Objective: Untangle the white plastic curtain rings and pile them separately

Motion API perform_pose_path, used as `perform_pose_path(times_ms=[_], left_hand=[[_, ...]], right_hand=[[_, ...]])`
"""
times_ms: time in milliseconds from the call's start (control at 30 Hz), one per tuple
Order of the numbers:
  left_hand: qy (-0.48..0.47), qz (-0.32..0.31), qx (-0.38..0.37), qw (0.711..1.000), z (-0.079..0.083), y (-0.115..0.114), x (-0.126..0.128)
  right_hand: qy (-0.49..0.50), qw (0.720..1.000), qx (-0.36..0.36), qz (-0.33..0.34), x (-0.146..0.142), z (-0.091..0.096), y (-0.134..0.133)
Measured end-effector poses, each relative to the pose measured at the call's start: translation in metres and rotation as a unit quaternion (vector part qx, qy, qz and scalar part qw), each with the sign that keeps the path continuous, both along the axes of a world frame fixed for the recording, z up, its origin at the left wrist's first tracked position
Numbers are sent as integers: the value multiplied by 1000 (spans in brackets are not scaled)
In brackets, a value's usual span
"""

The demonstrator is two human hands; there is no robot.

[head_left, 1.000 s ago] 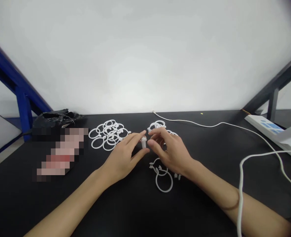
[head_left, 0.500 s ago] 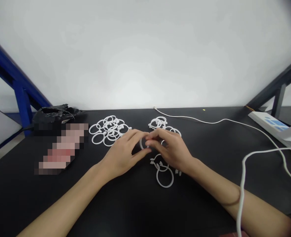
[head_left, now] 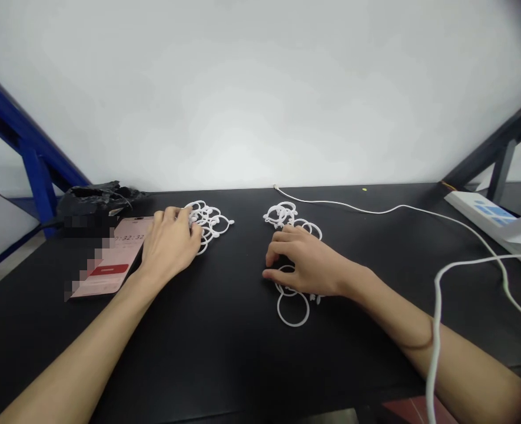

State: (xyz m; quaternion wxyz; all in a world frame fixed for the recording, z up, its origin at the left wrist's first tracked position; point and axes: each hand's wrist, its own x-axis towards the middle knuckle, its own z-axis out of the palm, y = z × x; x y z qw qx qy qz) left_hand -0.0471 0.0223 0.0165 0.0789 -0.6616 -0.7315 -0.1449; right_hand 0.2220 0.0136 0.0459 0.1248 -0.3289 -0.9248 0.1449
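My left hand [head_left: 169,244] lies on the left pile of white rings [head_left: 211,222], fingers bent and pressed together down into the pile; they seem closed on a white ring. My right hand [head_left: 307,262] rests on the black table [head_left: 225,330], fingers loosely curled and slightly apart. Its thumb and forefinger touch a small cluster of white rings [head_left: 286,275] beneath it. One larger white ring [head_left: 293,309] lies just in front of that hand. Beyond its fingers is a second pile of white rings [head_left: 286,215].
A phone [head_left: 110,259] with a pink screen lies left of my left hand, a crumpled black bag [head_left: 96,200] behind it. A thin white cable [head_left: 375,209] runs across the back. A thicker white cable [head_left: 437,306] crosses my right forearm. A white power strip [head_left: 485,218] sits far right.
The hands were together at the middle, both holding a small white ring. My left hand has swung left to the ring pile; my right hand has dropped onto the rings on the table.
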Motion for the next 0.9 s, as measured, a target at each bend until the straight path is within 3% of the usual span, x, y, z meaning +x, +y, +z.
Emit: perform_pose_path(times_ms=[133, 300, 367, 467, 633, 700, 900], left_hand=[[-11, -9, 3, 1000, 1, 0, 0], [-54, -5, 65, 996, 10, 0, -6], [-81, -42, 108, 990, 15, -4, -2], [-111, -161, 150, 969, 19, -17, 15], [-149, -377, 44, 913, 16, -38, 51], [-182, -398, 13, 899, 14, -42, 57], [-279, -375, -46, 883, 18, -46, 58]], right_hand=[[5, 1000, 13, -9, -1, -4, 3], [95, 990, 56, -83, -3, -10, 5], [144, 980, 77, -110, -5, -11, 5], [203, 967, 96, -119, -8, -10, 1], [296, 948, 44, -107, -19, -6, -13], [329, 938, 7, -110, -24, -6, -18], [416, 896, -98, -120, -29, -9, -24]])
